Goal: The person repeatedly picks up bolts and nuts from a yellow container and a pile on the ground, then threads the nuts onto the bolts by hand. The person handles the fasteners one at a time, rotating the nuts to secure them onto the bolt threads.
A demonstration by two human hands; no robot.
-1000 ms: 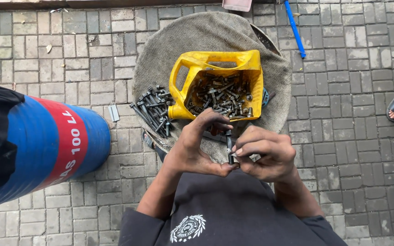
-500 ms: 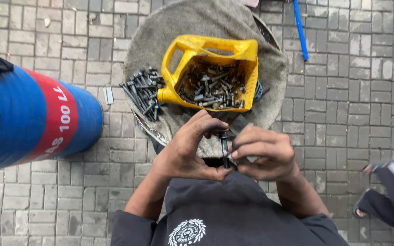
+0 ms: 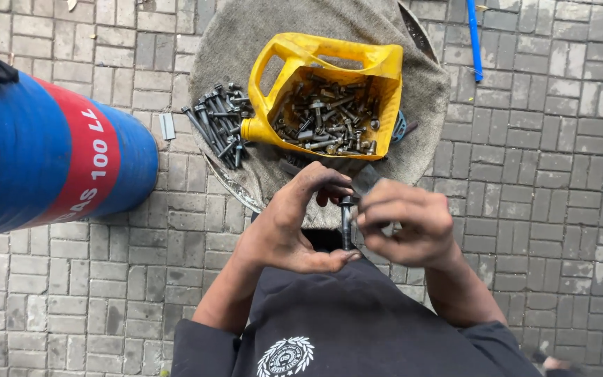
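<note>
In the head view we hold a long dark bolt (image 3: 345,222) upright between our two hands, just in front of our chest. Our left hand (image 3: 289,227) curls round it, thumb under its lower end and fingers touching near its head; our right hand (image 3: 407,227) has its fingers closed on the shank from the other side, perhaps on a nut, though that part is too hidden to tell.

As to progress, we judge the work partly done: a heap of long bolts (image 3: 218,126) lies sorted on the round cloth-covered worktop (image 3: 232,42), just beside the cut-open yellow jug (image 3: 329,94), which is full of mixed fasteners.

For room, the worktop's near rim sits just beyond our knuckles. A blue drum (image 3: 57,150) lies close on the left, a blue rod (image 3: 474,38) well apart on the brick paving (image 3: 560,174) to the right.
</note>
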